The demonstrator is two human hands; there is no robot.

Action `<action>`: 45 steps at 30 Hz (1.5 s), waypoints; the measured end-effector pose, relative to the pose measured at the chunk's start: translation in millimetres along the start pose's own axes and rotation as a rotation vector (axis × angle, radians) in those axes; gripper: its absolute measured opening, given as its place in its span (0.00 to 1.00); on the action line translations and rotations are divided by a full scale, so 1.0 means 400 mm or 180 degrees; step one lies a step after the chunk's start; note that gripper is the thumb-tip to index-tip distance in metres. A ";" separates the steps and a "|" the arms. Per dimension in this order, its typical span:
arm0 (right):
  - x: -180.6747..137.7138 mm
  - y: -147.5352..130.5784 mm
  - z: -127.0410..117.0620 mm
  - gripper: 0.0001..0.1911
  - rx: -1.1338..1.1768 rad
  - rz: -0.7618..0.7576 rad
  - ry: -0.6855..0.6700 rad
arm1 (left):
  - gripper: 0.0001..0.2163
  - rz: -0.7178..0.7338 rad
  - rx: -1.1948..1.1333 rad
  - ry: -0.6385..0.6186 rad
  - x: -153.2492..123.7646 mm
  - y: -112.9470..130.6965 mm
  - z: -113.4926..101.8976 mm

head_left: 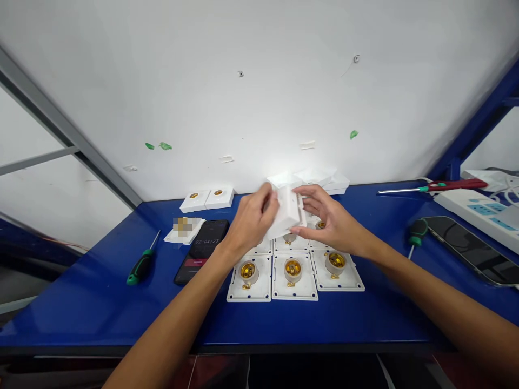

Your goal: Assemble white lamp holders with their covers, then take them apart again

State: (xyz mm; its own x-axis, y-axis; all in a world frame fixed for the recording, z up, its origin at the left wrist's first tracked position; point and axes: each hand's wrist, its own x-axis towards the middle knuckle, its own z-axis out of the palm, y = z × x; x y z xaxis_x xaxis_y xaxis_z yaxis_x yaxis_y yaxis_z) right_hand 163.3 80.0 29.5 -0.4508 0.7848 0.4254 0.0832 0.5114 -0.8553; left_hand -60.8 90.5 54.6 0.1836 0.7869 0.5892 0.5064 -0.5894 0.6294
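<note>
While both hands [253, 216] [330, 219] pinch a white casing [287, 209], a blue tabletop [385, 319] meets the wall [284, 97].

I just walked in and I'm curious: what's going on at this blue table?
The person's left hand and right hand hold a white square housing between them. Below are white base plates carrying uncovered lamp sockets, some partly hidden. Two covered socket units sit at the back left, and a phone showing a timer lies nearby.

A white, square, box-shaped plastic cover [286, 209] is held tilted, with a thin, notched white plastic plate [301, 210] at its right side, both raised above square white plastic socket bases [294, 292].
</note>
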 end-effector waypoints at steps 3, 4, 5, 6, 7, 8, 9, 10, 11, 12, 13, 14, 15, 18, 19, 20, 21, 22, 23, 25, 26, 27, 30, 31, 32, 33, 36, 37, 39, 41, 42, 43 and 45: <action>-0.010 0.007 -0.024 0.32 -0.0096 0.0241 0.0160 | 0.16 -0.0558 -0.0995 0.1447 0.027 -0.040 -0.050; -0.011 0.010 -0.030 0.31 -0.0134 0.0294 0.0173 | 0.17 -0.0657 -0.1142 0.1778 0.035 -0.059 -0.063; -0.010 0.011 -0.034 0.30 -0.0197 0.0297 0.0167 | 0.17 -0.0796 -0.1300 0.1997 0.042 -0.079 -0.072; -0.007 0.011 -0.033 0.28 -0.0303 0.0248 0.0150 | 0.18 -0.0987 -0.1459 0.2140 0.046 -0.098 -0.075; 0.000 0.009 -0.029 0.26 -0.0464 0.0165 0.0110 | 0.18 -0.1140 -0.1555 0.2155 0.048 -0.115 -0.074; 0.010 0.006 -0.022 0.24 -0.0676 0.0065 0.0032 | 0.19 -0.1278 -0.1654 0.2133 0.048 -0.129 -0.070; 0.023 0.001 -0.011 0.22 -0.0919 -0.0043 -0.0093 | 0.19 -0.1379 -0.1747 0.2104 0.048 -0.140 -0.064; 0.038 -0.004 0.002 0.20 -0.1169 -0.0154 -0.0242 | 0.19 -0.1448 -0.1828 0.2094 0.046 -0.146 -0.058; 0.055 -0.008 0.015 0.17 -0.1402 -0.0255 -0.0423 | 0.18 -0.1491 -0.1905 0.2105 0.045 -0.149 -0.053; 0.074 -0.011 0.029 0.15 -0.1595 -0.0356 -0.0622 | 0.18 -0.1511 -0.1974 0.2141 0.044 -0.150 -0.051; 0.093 -0.011 0.043 0.14 -0.1733 -0.0468 -0.0814 | 0.18 -0.1515 -0.2037 0.2198 0.044 -0.149 -0.052; 0.113 -0.010 0.055 0.15 -0.1819 -0.0575 -0.0990 | 0.17 -0.1511 -0.2095 0.2263 0.044 -0.148 -0.055; 0.133 -0.006 0.066 0.17 -0.1858 -0.0689 -0.1118 | 0.17 -0.1504 -0.2149 0.2325 0.045 -0.146 -0.059; 0.188 0.012 0.092 0.17 -0.1789 -0.0903 -0.1044 | 0.15 -0.1491 -0.2286 0.2453 0.047 -0.147 -0.071; 0.204 0.019 0.099 0.15 -0.1757 -0.0883 -0.0881 | 0.15 -0.1493 -0.2323 0.2468 0.047 -0.149 -0.073; 0.218 0.026 0.106 0.13 -0.1738 -0.0819 -0.0681 | 0.15 -0.1497 -0.2354 0.2481 0.047 -0.151 -0.074; 0.231 0.032 0.113 0.11 -0.1761 -0.0704 -0.0456 | 0.14 -0.1502 -0.2380 0.2491 0.047 -0.153 -0.073; 0.242 0.038 0.119 0.09 -0.1827 -0.0558 -0.0228 | 0.14 -0.1507 -0.2403 0.2498 0.046 -0.155 -0.072; 0.253 0.045 0.126 0.08 -0.1919 -0.0410 -0.0019 | 0.14 -0.1513 -0.2422 0.2505 0.046 -0.157 -0.071; 0.267 0.058 0.138 0.08 -0.2114 -0.0155 0.0275 | 0.15 -0.1526 -0.2448 0.2528 0.045 -0.159 -0.069; 0.271 0.064 0.143 0.08 -0.2198 -0.0054 0.0324 | 0.15 -0.1532 -0.2455 0.2540 0.045 -0.159 -0.068; 0.271 0.069 0.147 0.08 -0.2266 0.0030 0.0300 | 0.15 -0.1538 -0.2460 0.2551 0.045 -0.159 -0.068; 0.253 0.074 0.152 0.06 -0.2490 0.0185 -0.0045 | 0.15 -0.1559 -0.2463 0.2565 0.045 -0.158 -0.068; 0.243 0.071 0.153 0.06 -0.2590 0.0206 -0.0188 | 0.15 -0.1566 -0.2463 0.2563 0.046 -0.157 -0.068; 0.232 0.065 0.154 0.07 -0.2695 0.0210 -0.0316 | 0.15 -0.1572 -0.2461 0.2560 0.046 -0.157 -0.068; 0.221 0.057 0.155 0.08 -0.2799 0.0199 -0.0422 | 0.15 -0.1572 -0.2456 0.2557 0.047 -0.157 -0.067; 0.197 0.030 0.164 0.11 -0.3053 0.0115 -0.0636 | 0.16 -0.1551 -0.2425 0.2548 0.047 -0.157 -0.064; 0.191 0.021 0.166 0.12 -0.3110 0.0084 -0.0689 | 0.17 -0.1538 -0.2411 0.2545 0.047 -0.158 -0.063; 0.180 0.006 0.165 0.13 -0.3186 0.0027 -0.0786 | 0.18 -0.1510 -0.2382 0.2533 0.045 -0.160 -0.061; 0.166 -0.004 0.148 0.13 -0.3214 -0.0047 -0.0836 | 0.18 -0.1481 -0.2354 0.2507 0.042 -0.163 -0.059; 0.157 -0.008 0.130 0.13 -0.3224 -0.0107 -0.0798 | 0.18 -0.1467 -0.2339 0.2492 0.041 -0.165 -0.058; 0.147 -0.009 0.106 0.12 -0.3210 -0.0172 -0.0697 | 0.19 -0.1455 -0.2322 0.2478 0.039 -0.166 -0.057; 0.127 -0.004 0.038 0.11 -0.3208 -0.0353 -0.0166 | 0.18 -0.1442 -0.2285 0.2464 0.038 -0.168 -0.054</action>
State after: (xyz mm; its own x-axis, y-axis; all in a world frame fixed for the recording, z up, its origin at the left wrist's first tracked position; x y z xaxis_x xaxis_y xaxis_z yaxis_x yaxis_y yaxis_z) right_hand 126.6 113.7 47.9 -0.5376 0.7110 0.4533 0.7385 0.6565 -0.1538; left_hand -110.2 137.9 32.2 -0.5859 0.7765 0.2320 -0.2490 -0.4450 0.8602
